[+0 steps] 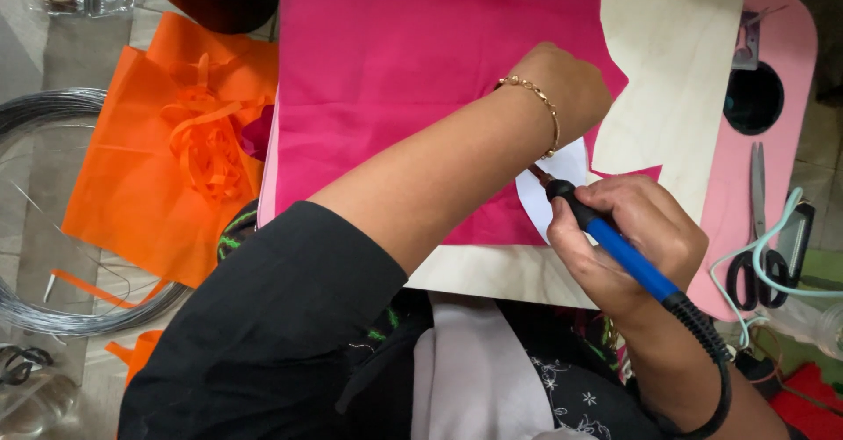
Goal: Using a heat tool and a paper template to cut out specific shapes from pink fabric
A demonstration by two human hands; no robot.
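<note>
We see the right hand (637,229) closed around a blue-handled soldering iron (615,247), its tip at a white paper template (549,190). The left hand (562,84) presses flat on the pink fabric (421,80), which lies on a wooden board (676,62).

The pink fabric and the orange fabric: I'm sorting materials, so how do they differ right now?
The pink fabric lies flat on the wooden board, pinned by the left hand; the orange fabric lies off to the side, untouched. The pink is smooth; the orange carries a heap of curled strips. Both are plain, single-coloured sheets.
</note>
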